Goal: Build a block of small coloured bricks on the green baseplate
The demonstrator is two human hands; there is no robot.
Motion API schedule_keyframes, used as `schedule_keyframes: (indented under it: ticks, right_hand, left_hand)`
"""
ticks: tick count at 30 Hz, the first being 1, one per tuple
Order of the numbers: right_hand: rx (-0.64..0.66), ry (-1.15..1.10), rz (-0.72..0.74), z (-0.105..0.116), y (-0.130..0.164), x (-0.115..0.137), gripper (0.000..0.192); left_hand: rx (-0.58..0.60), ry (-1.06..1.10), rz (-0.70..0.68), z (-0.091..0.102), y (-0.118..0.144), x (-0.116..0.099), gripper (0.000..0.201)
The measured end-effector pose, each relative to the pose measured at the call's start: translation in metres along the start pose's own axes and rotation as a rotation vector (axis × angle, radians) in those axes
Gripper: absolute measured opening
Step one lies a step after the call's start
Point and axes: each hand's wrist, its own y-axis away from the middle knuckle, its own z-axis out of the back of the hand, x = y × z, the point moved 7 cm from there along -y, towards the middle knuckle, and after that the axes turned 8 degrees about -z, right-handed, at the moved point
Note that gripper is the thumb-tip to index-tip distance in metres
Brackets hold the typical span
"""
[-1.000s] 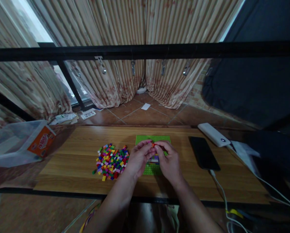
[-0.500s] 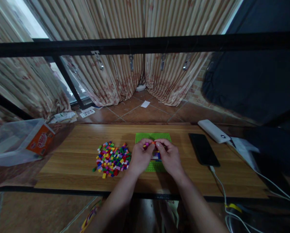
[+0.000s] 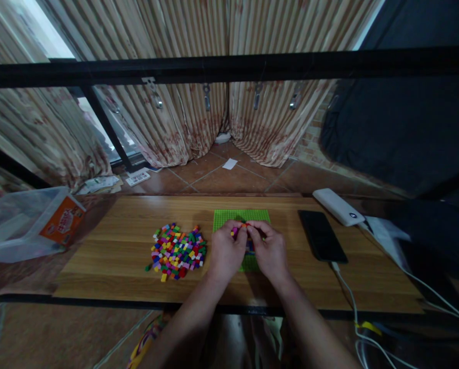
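While my left hand (image 3: pixel 226 249) and right hand (image 3: pixel 271 252) pinch a small orange brick (image 3: pixel 245 225) over the green board (image 3: pixel 222 214), I judge some bricks (image 3: pixel 250 247) already set there, partly hidden; a large pile (image 3: pixel 179 252) lies loose, unplaced.

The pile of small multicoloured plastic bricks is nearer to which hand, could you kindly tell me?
Left. The left hand is just right of the pile of bricks, partly over the green studded baseplate; the right hand is farther right.

Bare forearms (image 3: pixel 194 316), bare hands (image 3: pixel 227 252)
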Motion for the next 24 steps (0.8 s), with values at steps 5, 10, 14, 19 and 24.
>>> schedule_keyframes:
  ticks: [5,10,14,19,24]
  right_hand:
    - [-0.037,0.046,0.016,0.007,-0.002,0.003,0.021]
    - [0.005,0.149,-0.001,0.028,-0.01,-0.005,0.023]
    - [0.085,0.261,-0.011,0.037,-0.012,-0.012,0.023]
    - [0.165,0.319,0.018,0.027,-0.008,-0.012,0.019]
    - [0.215,0.393,0.106,0.016,-0.004,-0.011,0.016]
  left_hand:
    - [-0.011,-0.008,0.016,0.001,0.0,0.001,0.016]
    - [-0.03,0.017,0.071,0.011,-0.006,0.013,0.016]
    - [-0.1,0.043,0.086,0.021,-0.012,0.023,0.014]
    - [-0.11,0.079,0.11,0.022,-0.013,0.026,0.014]
    - [-0.104,0.095,0.124,0.019,-0.011,0.031,0.015]
